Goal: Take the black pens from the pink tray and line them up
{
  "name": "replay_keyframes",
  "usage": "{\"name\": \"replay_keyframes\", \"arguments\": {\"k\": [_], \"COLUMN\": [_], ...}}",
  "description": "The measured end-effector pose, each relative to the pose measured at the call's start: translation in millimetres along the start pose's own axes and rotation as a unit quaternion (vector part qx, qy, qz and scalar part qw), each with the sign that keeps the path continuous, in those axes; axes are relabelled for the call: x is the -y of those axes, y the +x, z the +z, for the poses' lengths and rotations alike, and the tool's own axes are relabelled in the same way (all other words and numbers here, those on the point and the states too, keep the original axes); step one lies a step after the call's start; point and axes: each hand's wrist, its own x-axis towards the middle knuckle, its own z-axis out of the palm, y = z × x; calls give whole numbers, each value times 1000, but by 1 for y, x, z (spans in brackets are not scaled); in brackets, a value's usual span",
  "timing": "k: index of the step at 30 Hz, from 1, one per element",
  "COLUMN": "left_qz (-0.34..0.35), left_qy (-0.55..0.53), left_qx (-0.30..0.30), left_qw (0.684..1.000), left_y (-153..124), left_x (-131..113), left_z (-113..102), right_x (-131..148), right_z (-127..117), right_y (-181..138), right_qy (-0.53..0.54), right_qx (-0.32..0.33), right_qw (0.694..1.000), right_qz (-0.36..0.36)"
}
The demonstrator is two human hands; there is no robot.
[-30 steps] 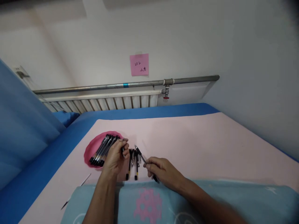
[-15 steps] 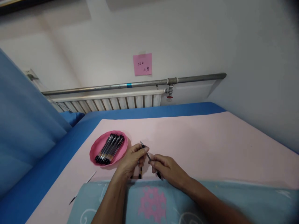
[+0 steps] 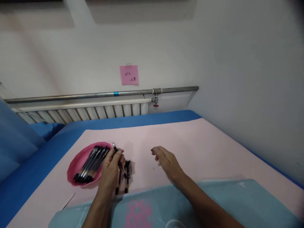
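My left hand [image 3: 110,169] grips a black pen [image 3: 115,148] whose tip pokes up past the fingers, right beside the pink plate [image 3: 76,161]. That plate holds several black pens [image 3: 91,160] laid side by side. A few loose black pens [image 3: 125,175] lie on the pink sheet just right of my left hand. My right hand [image 3: 166,160] hovers over the sheet with fingers apart and nothing in it.
A pink sheet [image 3: 194,148] covers a blue mattress [image 3: 35,158]. A light blue patterned blanket [image 3: 213,202] lies over my lap. A thin stick [image 3: 68,201] lies at the near left. A radiator [image 3: 95,110], pipe and pink note [image 3: 129,75] are on the wall.
My right hand let go of the pen and moved right, opening. My left hand now holds that pen and has carried it left toward the plate. The view shifted right.
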Motion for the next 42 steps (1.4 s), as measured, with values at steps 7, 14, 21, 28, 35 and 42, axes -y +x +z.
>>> {"name": "replay_keyframes", "arguments": {"k": [7,14,21,28,35,42], "left_qz": [127,43,-84,-60,-59,-125], "left_qy": [167,122,12,23,-66,-154], "left_qx": [-86,-139,-178,-159,-65,8], "left_qw": [974,982,980,985,994,980], "left_y": [-7,-5,8,9,1,-12], "left_x": [-11,-12,-8,-6,-10,5], "left_z": [-13,-14,-14,-17,-4,19], "right_x": [12,15,8,8,10,26], "right_z": [-30,-40,-42,-41,-28,21], "right_y": [-2,-2,5,5,0,-22], "right_qy": [35,42,50,45,26,56], "right_qx": [-117,-145,-138,-135,-57,171], "right_qw": [992,988,989,990,997,983], "right_qz": [-26,-26,6,-2,36,15]}}
